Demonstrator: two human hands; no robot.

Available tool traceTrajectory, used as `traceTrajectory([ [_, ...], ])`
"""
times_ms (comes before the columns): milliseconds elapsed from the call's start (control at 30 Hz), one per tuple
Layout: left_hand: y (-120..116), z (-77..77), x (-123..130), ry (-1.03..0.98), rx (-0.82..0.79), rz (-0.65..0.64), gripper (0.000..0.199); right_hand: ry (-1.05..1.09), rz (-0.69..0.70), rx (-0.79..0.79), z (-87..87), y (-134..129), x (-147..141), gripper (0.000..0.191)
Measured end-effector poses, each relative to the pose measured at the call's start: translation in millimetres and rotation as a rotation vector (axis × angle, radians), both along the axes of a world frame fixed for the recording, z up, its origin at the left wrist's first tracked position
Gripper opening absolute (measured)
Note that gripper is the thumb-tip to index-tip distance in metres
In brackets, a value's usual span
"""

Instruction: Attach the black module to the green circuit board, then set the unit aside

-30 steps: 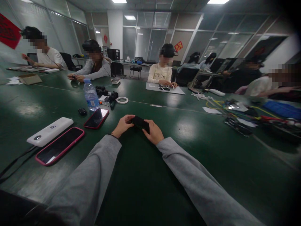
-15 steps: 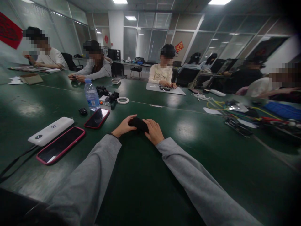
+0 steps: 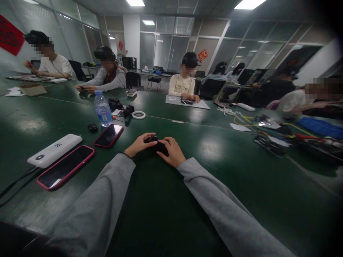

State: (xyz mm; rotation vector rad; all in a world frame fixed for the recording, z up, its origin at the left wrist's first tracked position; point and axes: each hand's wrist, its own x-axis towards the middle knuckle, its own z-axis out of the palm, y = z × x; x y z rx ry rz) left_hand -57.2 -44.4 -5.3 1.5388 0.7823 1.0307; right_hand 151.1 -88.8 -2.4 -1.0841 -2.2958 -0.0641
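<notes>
A small dark object point(image 3: 161, 147) is held between my two hands over the green table point(image 3: 166, 200). My left hand point(image 3: 139, 144) has its thumb and fingers closed on the object's left end. On the other end, my right hand point(image 3: 173, 151) grips with thumb and bent fingers. The object is black and its details are too dark to make out. Left of my left hand lies a phone with a red edge point(image 3: 109, 135).
A water bottle point(image 3: 103, 110), a white tape roll point(image 3: 138, 115) and a small black case point(image 3: 92, 127) stand beyond the phone. Nearer left are a white power bank point(image 3: 55, 150) and a second phone point(image 3: 66, 167). Cables point(image 3: 270, 142) lie at right. Several people sit around.
The dark object has turned in my hands, and a shinier part now shows near my left thumb. My right thumb and fingers have shifted left on it.
</notes>
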Motion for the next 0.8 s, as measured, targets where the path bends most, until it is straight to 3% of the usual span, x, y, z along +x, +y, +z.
traceTrajectory([
  [233, 2, 3.0, 3, -0.031, -0.063, 0.124, 0.047, 0.035, 0.055, -0.037, 0.3, -1, -1, 0.048],
  [433, 6, -1.9, 1, -0.136, -0.154, 0.199, 0.049, 0.114, 0.038, 0.005, 1.5, -3, 0, 0.044],
  [800, 6, -2.6, 2, -0.03, -0.105, 0.169, 0.053, 0.651, -0.302, 0.225, -1.7, 18, 22, 0.044],
])
